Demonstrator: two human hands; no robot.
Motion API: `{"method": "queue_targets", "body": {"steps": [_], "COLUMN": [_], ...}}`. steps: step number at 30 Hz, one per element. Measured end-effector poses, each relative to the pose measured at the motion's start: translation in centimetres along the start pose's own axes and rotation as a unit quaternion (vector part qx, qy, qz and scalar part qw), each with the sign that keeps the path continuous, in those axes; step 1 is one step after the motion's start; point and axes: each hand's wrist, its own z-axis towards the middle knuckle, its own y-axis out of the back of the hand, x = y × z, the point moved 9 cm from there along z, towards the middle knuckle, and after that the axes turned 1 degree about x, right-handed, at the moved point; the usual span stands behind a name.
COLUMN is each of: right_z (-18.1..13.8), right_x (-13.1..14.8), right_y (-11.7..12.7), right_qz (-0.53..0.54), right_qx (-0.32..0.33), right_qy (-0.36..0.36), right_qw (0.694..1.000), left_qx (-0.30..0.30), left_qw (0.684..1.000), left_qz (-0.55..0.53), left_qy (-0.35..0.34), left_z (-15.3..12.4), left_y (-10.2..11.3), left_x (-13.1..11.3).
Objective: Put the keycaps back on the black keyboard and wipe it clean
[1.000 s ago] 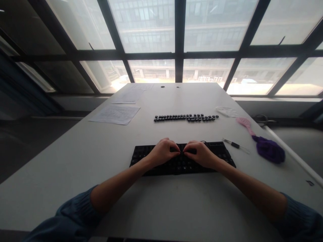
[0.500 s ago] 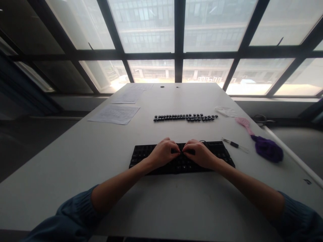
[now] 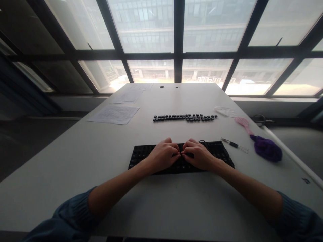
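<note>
Black is all that shows beneath our left hand (image 3: 164, 153) and right hand (image 3: 198, 154), which face each other over the middle of the keyboard (image 3: 183, 166). We hold both drawn narrow, thumb near fingers, but cannot tell whether either has closed on a small part. Meeting almost tip to tip probably lets us handle one tight spot from two sides. We have the keyboard flat on the white table (image 3: 88, 164), centred so both arms reach it easily. Beyond it stand loose keycaps (image 3: 174, 117) in rows, likely lined up so we can keep track of them. Just off the keyboard's right end lies a wire tool (image 3: 233, 144), perhaps left handy for our right hand. Farther right, a pink brush (image 3: 242, 121) meets a purple cloth (image 3: 267, 149), while papers (image 3: 114, 114) lie to the left, seemingly out of our way
</note>
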Motion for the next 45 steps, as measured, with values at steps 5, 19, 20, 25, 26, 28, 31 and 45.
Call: {"method": "queue_targets", "body": {"steps": [5, 19, 20, 25, 26, 28, 31, 45], "right_z": [-0.3, -0.6, -0.6, -0.5, -0.5, -0.4, -0.2, 3.3], "right_x": [0.2, 0.0, 0.0, 0.0, 0.1, 0.0, -0.8, -14.3], "right_y": [-0.2, -0.7, -0.8, -0.7, -0.7, -0.5, 0.7, 9.4], "right_qz": [-0.015, -0.037, -0.037, -0.042, -0.039, -0.020, 0.036, -0.176], "right_qx": [-0.004, 0.008, 0.008, 0.009, 0.009, 0.013, -0.002, -0.101], "right_qy": [0.007, 0.005, 0.004, 0.000, -0.003, -0.012, -0.039, -0.238], "right_qw": [1.000, 0.999, 0.999, 0.999, 0.999, 1.000, 0.999, 0.950], "left_qx": [0.002, 0.002, 0.001, 0.000, -0.002, -0.007, -0.022, -0.122], "left_qw": [1.000, 0.999, 0.999, 0.999, 0.999, 1.000, 0.999, 0.986], "left_qz": [0.021, 0.046, 0.047, 0.039, 0.033, 0.011, -0.040, 0.049], "left_qy": [-0.007, -0.011, -0.011, -0.007, -0.005, 0.003, 0.028, 0.102], "left_z": [0.0, -0.1, -0.1, -0.1, -0.1, 0.0, 0.2, 10.4], "left_y": [-0.1, -1.1, -1.1, -1.1, -1.0, -1.0, -0.6, 4.3], "left_x": [-0.6, -0.5, -0.5, -0.4, -0.3, 0.1, 1.1, 7.8]}}
